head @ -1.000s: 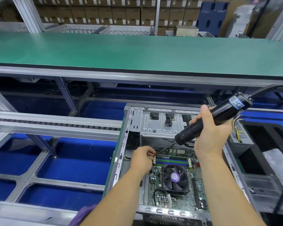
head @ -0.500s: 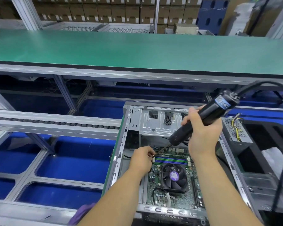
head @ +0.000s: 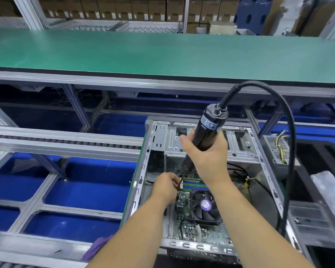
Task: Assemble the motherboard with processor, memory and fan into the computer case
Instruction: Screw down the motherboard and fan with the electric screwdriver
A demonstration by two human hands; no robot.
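Note:
An open grey computer case [head: 143, 171] lies on its side in front of me. Inside it sits the green motherboard [head: 184, 229] with a black fan [head: 205, 206] and memory sticks [head: 193, 185]. My right hand [head: 207, 157] grips a black electric screwdriver [head: 207, 130], now nearly upright, its bit pointing down at the board's upper left corner. My left hand [head: 165, 187] is pinched around the bit's tip there; the screw itself is hidden by the fingers.
The screwdriver's black cable [head: 290, 144] loops up and down the right side. A power supply [head: 277, 149] with yellow wires stands right of the case. A green worktop [head: 162, 55] runs across behind, a roller rail [head: 66, 140] to the left. A purple cloth [head: 97, 248] lies near my left arm.
My right hand has swung the screwdriver from a slanted pose to nearly upright and moved left over the board's corner. The left hand stays at the bit's tip.

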